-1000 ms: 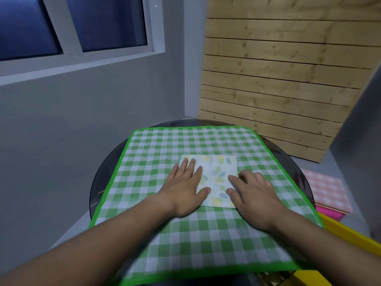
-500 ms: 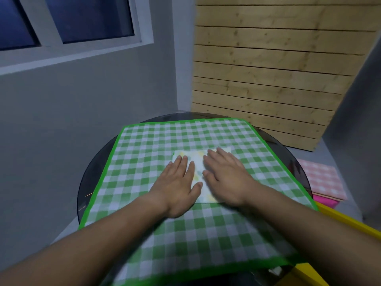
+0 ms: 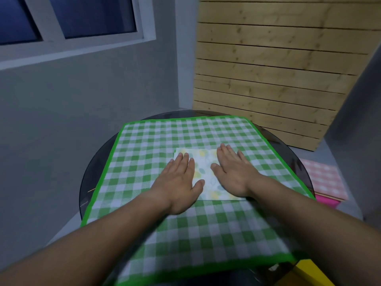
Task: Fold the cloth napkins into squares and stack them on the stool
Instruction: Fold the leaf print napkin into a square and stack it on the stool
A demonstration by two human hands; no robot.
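Note:
A small folded napkin (image 3: 206, 170), white with yellow and green leaf prints, lies flat on a green-and-white checked cloth (image 3: 144, 153) that covers a round dark glass table (image 3: 97, 162). My left hand (image 3: 179, 182) rests palm down on the napkin's left part, fingers together and stretched out. My right hand (image 3: 235, 172) lies flat on its right part, fingertips near the far edge. Neither hand grips anything. A folded pink checked napkin (image 3: 323, 178) lies on a pink stool (image 3: 327, 202) low at the right.
A wooden slat panel (image 3: 278, 79) leans against the wall behind the table. A grey wall with a window (image 3: 68, 17) runs along the left. Something yellow (image 3: 311, 273) shows at the bottom right, by the table's near edge.
My right hand slid from the napkin's near right corner to its middle, then out to the right part, flat. The left hand stayed pressed on the left side. The view shifted slightly.

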